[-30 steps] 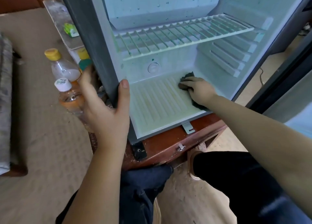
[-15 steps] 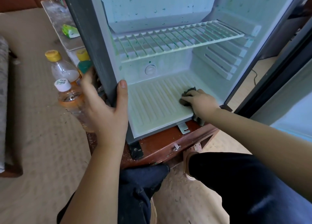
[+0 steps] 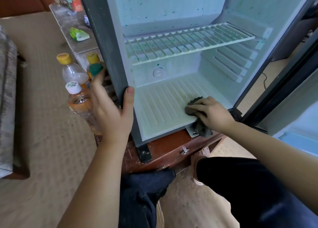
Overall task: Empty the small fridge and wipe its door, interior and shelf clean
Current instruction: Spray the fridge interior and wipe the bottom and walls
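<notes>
Head view: the small dark-grey fridge with a white interior (image 3: 110, 47) is seen standing open on a reddish-brown wooden counter (image 3: 165, 145), its door (image 3: 292, 97) swung out to the right. The fridge's left front edge is gripped by the left hand (image 3: 111, 114), the thumb laid on the front of the frame and the fingers wrapped round the outer side. A crumpled dark grey cloth (image 3: 203, 129) is held under the right hand (image 3: 213, 112), whose fingers are bent over it and press it onto the ribbed white floor of the fridge (image 3: 163, 104) at the front right corner; part of the cloth hangs down over the front lip. Nothing is stored inside. The white wire shelf (image 3: 185, 42) is seated on its side rails above, and green specks are scattered over it and over the back wall. Three plastic bottles are grouped just left of the fridge: a yellow-capped bottle (image 3: 72, 71), a white-capped bottle with orange liquid (image 3: 79, 100) and a green-capped bottle (image 3: 95, 69), the last mostly hidden behind the left hand's fingers.
</notes>
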The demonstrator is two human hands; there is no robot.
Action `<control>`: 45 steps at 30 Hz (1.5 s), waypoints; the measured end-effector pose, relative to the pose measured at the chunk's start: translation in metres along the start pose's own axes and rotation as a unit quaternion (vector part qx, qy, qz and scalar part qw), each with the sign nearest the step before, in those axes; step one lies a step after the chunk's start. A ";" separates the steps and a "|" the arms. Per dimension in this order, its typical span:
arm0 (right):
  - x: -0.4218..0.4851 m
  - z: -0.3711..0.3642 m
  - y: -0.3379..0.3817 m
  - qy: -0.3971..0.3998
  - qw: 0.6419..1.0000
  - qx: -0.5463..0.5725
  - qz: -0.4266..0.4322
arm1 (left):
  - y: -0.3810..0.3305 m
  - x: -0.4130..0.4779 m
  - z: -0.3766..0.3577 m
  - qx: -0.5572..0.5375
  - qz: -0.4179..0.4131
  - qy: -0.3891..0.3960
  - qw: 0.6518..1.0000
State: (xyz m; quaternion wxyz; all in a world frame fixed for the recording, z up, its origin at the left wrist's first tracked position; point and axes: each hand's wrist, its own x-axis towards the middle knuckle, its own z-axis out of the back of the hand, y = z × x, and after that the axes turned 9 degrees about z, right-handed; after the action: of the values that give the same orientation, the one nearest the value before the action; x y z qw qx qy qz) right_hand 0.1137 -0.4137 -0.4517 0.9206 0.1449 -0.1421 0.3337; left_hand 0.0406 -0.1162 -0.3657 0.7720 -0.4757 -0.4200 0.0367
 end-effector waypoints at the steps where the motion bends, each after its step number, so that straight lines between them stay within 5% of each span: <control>1: 0.004 -0.002 -0.013 -0.011 0.999 0.006 -0.047 | 0.003 0.001 -0.001 0.001 -0.007 -0.002 1.000; 5: 0.054 -0.028 -0.042 -0.050 0.959 0.047 -0.276 | 0.006 0.002 -0.002 0.016 -0.019 -0.005 1.000; 11: 0.148 -0.079 0.025 -0.018 0.984 0.113 -0.136 | 0.001 0.008 -0.004 0.075 -0.081 -0.035 0.993; 20: 0.186 -0.111 0.100 0.015 0.979 0.195 -0.053 | 0.001 0.003 -0.013 0.048 -0.117 -0.082 0.989; 31: 0.046 -0.044 0.117 0.054 0.954 0.288 0.061 | -0.011 0.003 -0.006 0.072 -0.050 -0.050 0.995; 35: 0.060 -0.044 0.085 0.056 0.958 0.278 0.037 | -0.011 0.002 -0.005 0.085 -0.061 -0.049 0.993; 38: 0.094 -0.060 0.039 0.003 0.980 0.187 -0.071 | -0.006 0.003 -0.006 0.076 -0.067 -0.045 0.994; 42: 0.122 -0.069 0.023 0.037 0.971 0.030 -0.232 | -0.003 0.005 -0.006 0.085 -0.089 -0.052 0.991; 45: 0.118 -0.078 0.084 0.019 0.983 0.073 -0.167 | -0.006 0.005 -0.007 0.084 -0.091 -0.061 0.990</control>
State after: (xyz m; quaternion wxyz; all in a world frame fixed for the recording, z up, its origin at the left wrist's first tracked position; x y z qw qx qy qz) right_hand 0.1586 -0.2556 -0.4664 0.9529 0.2271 -0.0737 0.1870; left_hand 0.0463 -0.1221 -0.3590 0.7826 -0.3657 -0.5028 0.0306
